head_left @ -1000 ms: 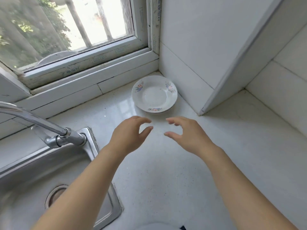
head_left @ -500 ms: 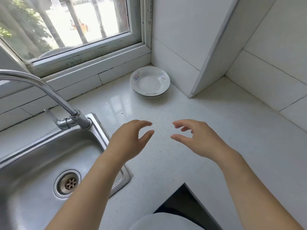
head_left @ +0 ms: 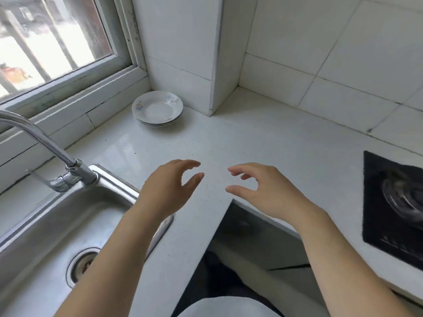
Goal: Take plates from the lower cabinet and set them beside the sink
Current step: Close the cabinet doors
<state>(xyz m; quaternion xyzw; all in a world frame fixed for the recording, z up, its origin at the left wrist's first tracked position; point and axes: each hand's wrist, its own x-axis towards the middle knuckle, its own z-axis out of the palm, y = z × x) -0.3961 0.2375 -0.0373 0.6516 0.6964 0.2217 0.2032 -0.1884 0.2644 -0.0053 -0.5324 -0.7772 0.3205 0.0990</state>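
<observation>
A small stack of white plates (head_left: 158, 108) with flower prints sits on the white counter (head_left: 263, 143), in the back corner by the window sill and the tiled pillar. The steel sink (head_left: 57, 227) lies to the left of it. My left hand (head_left: 169, 191) hovers over the counter near the sink's right rim, fingers apart and curled, holding nothing. My right hand (head_left: 261, 191) hovers level with it over the counter's inner corner, also open and empty. Both hands are well short of the plates. The lower cabinet is not in view.
A chrome faucet (head_left: 59, 161) arches over the sink from the left. A black gas hob (head_left: 393, 209) is set in the counter at the right. Below the counter's inner corner is a dark gap (head_left: 229, 259) with my white clothing (head_left: 224, 307).
Both empty hands have drawn back from the plates toward me. The view has pulled back and tilted, so the sink, the counter's edge and the hob now show.
</observation>
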